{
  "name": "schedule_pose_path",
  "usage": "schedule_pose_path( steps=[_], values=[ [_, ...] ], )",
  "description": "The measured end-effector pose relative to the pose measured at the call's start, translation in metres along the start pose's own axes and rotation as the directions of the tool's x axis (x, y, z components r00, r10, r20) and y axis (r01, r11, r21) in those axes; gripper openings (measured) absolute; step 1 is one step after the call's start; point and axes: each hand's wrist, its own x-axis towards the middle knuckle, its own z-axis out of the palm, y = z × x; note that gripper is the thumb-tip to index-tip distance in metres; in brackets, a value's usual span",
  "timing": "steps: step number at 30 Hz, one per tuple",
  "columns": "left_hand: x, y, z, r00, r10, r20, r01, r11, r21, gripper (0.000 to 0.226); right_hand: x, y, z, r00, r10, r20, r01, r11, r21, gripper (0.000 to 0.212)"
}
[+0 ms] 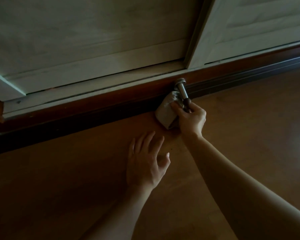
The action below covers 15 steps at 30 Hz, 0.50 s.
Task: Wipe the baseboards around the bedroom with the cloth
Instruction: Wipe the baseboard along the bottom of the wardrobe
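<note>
A dark reddish-brown baseboard [100, 108] runs diagonally across the view under pale wardrobe doors. A folded grey cloth [164, 113] is pressed against the baseboard beside a metal door stopper [182, 90] that sticks out from it. My right hand [191, 120] grips the cloth, fingers curled round it and round the stopper's dark tip. My left hand [148, 161] lies flat on the wooden floor with its fingers spread, a little below and left of the cloth, holding nothing.
Pale sliding wardrobe doors [93, 40] fill the top, with a vertical frame strip [196, 35] between two panels. Brown wooden floor [249, 118] spreads to the right and below. The room is dim.
</note>
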Motion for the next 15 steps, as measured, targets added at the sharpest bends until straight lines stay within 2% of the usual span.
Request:
schedule_pose_path(
  steps=[2, 5, 10, 15],
  values=[
    [0.003, 0.003, 0.003, 1.0, -0.019, 0.025, 0.018, 1.0, 0.023, 0.057, 0.01, -0.006, -0.01, 0.999, -0.045, -0.012, 0.044, 0.993, -0.112, 0.014],
    [0.002, 0.001, 0.001, 0.997, -0.006, 0.076, 0.003, 0.999, 0.035, 0.061, 0.018, -0.016, -0.021, 0.992, -0.059, -0.108, 0.038, 0.981, -0.191, 0.007],
    [0.002, 0.0, -0.002, 0.995, 0.005, 0.1, -0.01, 0.999, 0.043, 0.063, 0.026, -0.026, -0.033, 0.985, -0.043, -0.164, 0.007, 0.978, -0.21, 0.01],
    [0.003, 0.003, 0.001, 0.998, 0.017, 0.055, -0.021, 0.997, 0.078, 0.064, 0.041, -0.023, -0.045, 0.982, -0.01, -0.187, -0.027, 0.98, -0.196, 0.01]
  ],
)
